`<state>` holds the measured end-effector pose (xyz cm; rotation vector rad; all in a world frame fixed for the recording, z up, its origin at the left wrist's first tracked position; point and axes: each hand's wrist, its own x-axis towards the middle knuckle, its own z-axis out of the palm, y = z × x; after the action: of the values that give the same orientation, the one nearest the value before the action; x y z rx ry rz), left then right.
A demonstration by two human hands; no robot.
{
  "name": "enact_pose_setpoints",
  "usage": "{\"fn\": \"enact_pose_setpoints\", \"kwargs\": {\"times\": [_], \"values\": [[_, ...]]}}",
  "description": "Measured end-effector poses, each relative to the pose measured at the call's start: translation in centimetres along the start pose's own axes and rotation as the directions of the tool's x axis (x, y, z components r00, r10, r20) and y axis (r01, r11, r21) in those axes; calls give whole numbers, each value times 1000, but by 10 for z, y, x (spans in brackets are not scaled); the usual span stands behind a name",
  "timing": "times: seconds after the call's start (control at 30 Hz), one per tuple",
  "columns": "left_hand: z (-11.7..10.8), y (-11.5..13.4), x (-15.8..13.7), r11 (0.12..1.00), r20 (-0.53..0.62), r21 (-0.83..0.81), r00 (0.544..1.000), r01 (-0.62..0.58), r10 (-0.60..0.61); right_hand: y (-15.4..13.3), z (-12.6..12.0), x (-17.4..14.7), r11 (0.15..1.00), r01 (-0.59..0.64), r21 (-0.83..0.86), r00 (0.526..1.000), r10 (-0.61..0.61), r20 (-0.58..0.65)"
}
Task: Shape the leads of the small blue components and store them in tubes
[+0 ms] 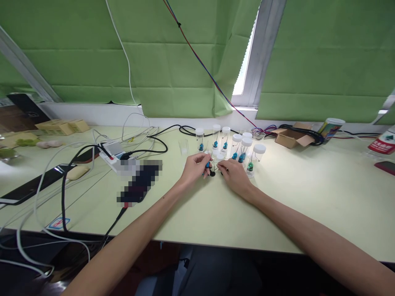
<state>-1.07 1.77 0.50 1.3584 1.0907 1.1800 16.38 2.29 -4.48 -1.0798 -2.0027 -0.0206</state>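
My left hand (195, 167) is closed in a pinch on a small blue piece (207, 164) with thin wire-like parts. Facing it, my right hand (235, 174) has its fingertips pressed together just above the table; what they hold is too small to make out. A small round black piece (212, 174) shows beneath the left fingers. Right behind both hands stand several clear tubes with white caps, among them one tube (216, 137) with a blue figure inside and another tube (258, 158) with a green one. An uncapped clear cup (184, 146) stands behind my left hand.
To the left lie a power strip (119, 162), tangled cables, a blurred dark device (140, 183) and a black phone-like slab (35, 183). At the back right are an opened cardboard box (288, 139), a canister (331, 129) and a bottle with a red label (382, 142).
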Motion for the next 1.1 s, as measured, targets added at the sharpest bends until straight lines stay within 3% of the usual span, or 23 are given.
{"fn": "enact_pose_setpoints", "kwargs": {"times": [0.2,0.43,1.1], "values": [[0,1,0,998,15,-59,1000,17,-16,-10,-6,2,987,-24,161,987,49,-153],[0,0,1,996,14,-86,1000,14,-13,-21,-11,2,975,21,222,942,56,-331],[2,1,-1,994,91,-102,995,42,-33,-21,-9,2,969,42,245,943,42,-329]]}}
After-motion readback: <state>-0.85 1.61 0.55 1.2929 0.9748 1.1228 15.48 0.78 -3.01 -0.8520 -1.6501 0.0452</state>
